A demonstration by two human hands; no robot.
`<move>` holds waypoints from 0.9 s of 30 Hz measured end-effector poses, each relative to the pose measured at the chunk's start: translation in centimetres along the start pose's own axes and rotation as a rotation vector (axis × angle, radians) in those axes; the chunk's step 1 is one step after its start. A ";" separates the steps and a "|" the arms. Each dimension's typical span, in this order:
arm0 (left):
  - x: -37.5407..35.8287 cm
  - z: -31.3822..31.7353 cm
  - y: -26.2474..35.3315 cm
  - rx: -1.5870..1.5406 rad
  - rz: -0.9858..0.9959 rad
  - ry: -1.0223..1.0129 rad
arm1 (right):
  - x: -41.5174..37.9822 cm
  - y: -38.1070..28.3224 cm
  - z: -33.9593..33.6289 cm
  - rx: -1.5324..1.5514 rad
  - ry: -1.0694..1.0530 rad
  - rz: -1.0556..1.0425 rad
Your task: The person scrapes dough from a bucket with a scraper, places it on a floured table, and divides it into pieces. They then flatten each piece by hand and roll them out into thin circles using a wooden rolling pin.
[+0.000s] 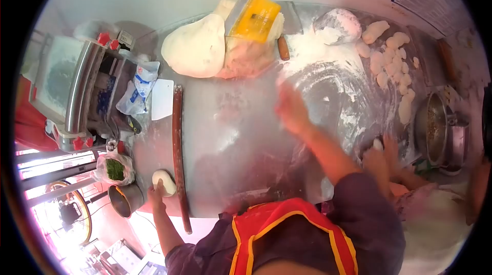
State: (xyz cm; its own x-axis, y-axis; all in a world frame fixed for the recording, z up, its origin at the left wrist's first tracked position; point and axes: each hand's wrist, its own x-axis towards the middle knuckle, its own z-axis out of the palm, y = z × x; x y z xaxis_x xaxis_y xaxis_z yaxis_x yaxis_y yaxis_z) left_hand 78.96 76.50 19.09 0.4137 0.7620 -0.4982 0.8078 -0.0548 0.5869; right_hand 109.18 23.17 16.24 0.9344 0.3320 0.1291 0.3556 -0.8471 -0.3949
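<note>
At the table's left front edge, my left hand (157, 196) grips a small round piece of dough (166, 181), the thumb on its top; the other fingers are mostly hidden. My right hand (291, 107) is over the middle of the metal table (230, 136), smeared by motion, beside the spread of white flour (323, 65). Whether its fingers hold anything does not show. A long wooden rolling pin (178, 152) lies between my two hands, close to the dough piece. Behind it rests a large slab of dough (195, 47), next to a yellow plastic bag (256, 16).
Several small dough pieces (393, 62) lie at the right back. A co-worker's hands (382, 162) are at the right front, near a metal pot (433, 129). On the left stand a roller machine (82, 88), a white board (162, 99), bagged greens (116, 169) and a steel container (124, 201).
</note>
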 end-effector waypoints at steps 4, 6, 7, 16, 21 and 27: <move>-1.9 -0.2 2.2 -0.040 -0.049 -0.038 | -12.2 -7.2 -1.7 0.061 -0.316 -0.304; -2.3 -0.2 2.0 -0.216 0.044 -0.084 | -13.2 -5.6 -3.3 -0.085 -0.251 -0.255; -3.0 0.0 2.4 -0.241 0.099 -0.069 | -13.8 -4.6 -4.2 -0.158 -0.220 -0.227; -12.2 2.2 15.2 -0.394 0.400 -0.139 | -6.0 1.7 -1.5 -0.216 0.137 0.202; -16.1 15.6 18.2 -0.603 0.435 -0.776 | -8.1 -2.5 -4.9 0.164 0.181 0.183; -17.6 29.2 19.0 0.020 0.861 -0.492 | -9.8 -5.1 -6.0 0.432 0.113 0.149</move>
State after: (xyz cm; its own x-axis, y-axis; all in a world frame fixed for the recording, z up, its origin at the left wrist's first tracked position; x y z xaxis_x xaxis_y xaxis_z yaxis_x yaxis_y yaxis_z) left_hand 99.30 43.20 20.44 0.9875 0.1045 -0.1184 0.1543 -0.4782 0.8646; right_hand 98.35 21.80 22.43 0.9796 0.1523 0.1312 0.1983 -0.6238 -0.7560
